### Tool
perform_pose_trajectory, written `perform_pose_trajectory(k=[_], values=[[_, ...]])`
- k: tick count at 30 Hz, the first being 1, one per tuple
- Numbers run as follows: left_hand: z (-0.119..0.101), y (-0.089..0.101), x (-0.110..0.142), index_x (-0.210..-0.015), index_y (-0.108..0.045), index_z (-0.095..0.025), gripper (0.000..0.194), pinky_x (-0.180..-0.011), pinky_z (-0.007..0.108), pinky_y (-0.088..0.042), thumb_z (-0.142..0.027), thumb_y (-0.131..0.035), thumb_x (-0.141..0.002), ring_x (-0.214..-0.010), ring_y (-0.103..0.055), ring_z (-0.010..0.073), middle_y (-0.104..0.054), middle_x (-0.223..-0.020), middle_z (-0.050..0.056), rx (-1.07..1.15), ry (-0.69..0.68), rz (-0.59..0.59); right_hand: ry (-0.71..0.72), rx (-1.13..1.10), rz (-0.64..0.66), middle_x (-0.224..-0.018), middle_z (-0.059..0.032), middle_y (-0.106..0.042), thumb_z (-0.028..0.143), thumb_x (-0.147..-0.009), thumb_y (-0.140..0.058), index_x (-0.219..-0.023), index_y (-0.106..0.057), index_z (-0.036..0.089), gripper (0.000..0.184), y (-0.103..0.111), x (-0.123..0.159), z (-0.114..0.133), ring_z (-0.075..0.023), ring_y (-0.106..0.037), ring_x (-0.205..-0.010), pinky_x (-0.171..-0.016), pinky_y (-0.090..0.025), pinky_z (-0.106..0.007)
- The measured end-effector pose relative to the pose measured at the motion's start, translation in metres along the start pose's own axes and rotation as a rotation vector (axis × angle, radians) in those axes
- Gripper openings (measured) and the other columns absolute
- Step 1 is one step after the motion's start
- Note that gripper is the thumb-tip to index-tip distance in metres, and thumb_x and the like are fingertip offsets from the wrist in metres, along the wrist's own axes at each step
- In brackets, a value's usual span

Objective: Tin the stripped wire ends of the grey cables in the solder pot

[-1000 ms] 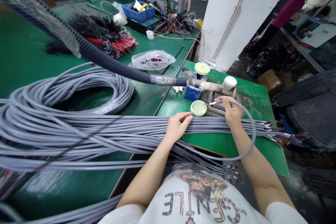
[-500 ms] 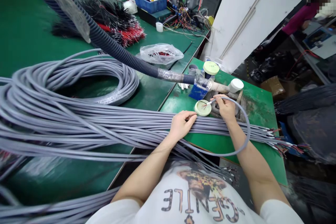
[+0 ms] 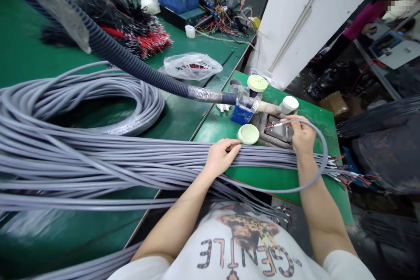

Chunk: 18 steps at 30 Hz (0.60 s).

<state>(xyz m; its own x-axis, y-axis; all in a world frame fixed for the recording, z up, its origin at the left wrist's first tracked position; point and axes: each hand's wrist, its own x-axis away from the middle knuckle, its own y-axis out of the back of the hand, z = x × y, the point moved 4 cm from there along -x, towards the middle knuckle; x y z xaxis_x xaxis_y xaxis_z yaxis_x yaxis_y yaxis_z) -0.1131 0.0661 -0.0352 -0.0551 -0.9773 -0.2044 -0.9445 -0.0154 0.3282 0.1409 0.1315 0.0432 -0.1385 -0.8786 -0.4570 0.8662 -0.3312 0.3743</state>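
Observation:
My left hand (image 3: 222, 156) lies across a thick bundle of grey sheathed cables (image 3: 131, 167), its fingers pressing on top of them. My right hand (image 3: 302, 135) pinches one grey cable (image 3: 323, 166) near its end, which loops down and back toward the bundle. The cable's white-sleeved tip with fine bare strands (image 3: 278, 125) points left over a metal fixture (image 3: 277, 129). A round pale green lid (image 3: 248, 134) lies between my hands, touching neither. Part of the fixture is hidden under my right hand.
A corrugated dark hose (image 3: 157, 79) with foil tape runs to a clear nozzle (image 3: 245, 101) above the green bench (image 3: 210, 129). A large grey cable coil (image 3: 98, 105) lies left. White-capped containers (image 3: 257, 83) stand behind the fixture, beside a white pillar (image 3: 298, 17). A person (image 3: 364, 24) stands far right.
My right hand has moved right, carrying the cable tip from over the green lid to over the metal fixture. The lid stays on the bench, and my left hand remains on the bundle.

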Motion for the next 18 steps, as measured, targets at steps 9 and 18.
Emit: perform_pose_trajectory(k=[9, 18], values=[[0.003, -0.003, 0.001, -0.098, -0.070, -0.019, 0.024, -0.073, 0.027, -0.050, -0.033, -0.058, -0.084, -0.075, -0.064, 0.0165, -0.070, -0.084, 0.005, -0.019, -0.002, 0.017, -0.027, 0.205, -0.139, -0.082, -0.0076, -0.073, 0.044, -0.088, -0.049, -0.089, -0.067, 0.017, 0.032, 0.054, -0.010, -0.052, -0.0215, -0.068, -0.079, -0.075, -0.053, -0.035], [0.003, -0.003, 0.001, -0.097, -0.071, -0.019, 0.023, -0.072, 0.027, -0.051, -0.034, -0.058, -0.083, -0.073, -0.063, 0.0163, -0.070, -0.083, 0.005, -0.025, -0.002, 0.011, -0.020, 0.244, -0.127, -0.080, -0.0074, -0.073, 0.042, -0.088, -0.048, -0.088, -0.067, 0.017, 0.032, 0.049, -0.015, -0.064, -0.0208, -0.068, -0.076, -0.074, -0.054, -0.034]])
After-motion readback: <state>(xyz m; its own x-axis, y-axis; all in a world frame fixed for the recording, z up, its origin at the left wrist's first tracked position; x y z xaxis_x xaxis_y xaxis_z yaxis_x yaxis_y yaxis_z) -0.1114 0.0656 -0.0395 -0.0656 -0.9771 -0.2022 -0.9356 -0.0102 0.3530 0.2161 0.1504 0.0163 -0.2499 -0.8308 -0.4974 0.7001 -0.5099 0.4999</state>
